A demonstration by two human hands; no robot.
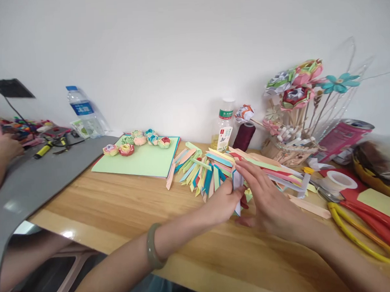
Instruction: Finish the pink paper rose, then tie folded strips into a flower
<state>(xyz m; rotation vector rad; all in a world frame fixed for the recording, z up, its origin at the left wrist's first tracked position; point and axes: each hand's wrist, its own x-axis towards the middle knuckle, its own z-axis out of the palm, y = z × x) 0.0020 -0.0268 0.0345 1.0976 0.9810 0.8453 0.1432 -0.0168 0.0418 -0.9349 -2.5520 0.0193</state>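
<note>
My left hand (223,201) and my right hand (268,196) meet over the wooden table (126,209), both pinching a small folded strip of pale paper (237,183) held upright between the fingertips. The left wrist wears a green bangle (153,246). Just behind the hands lies a pile of folded coloured paper strips (204,169), pink, green, blue and yellow, fanned out across the table.
A green sheet (140,161) carries several paper flowers (126,149). Two bottles (83,111) (225,125), a dark thread spool (244,136), a paper bouquet in a basket (293,116), tape (341,180) and yellow-handled scissors (357,231) stand around. Another person's hand (3,150) works at the far left on a grey mat (37,174).
</note>
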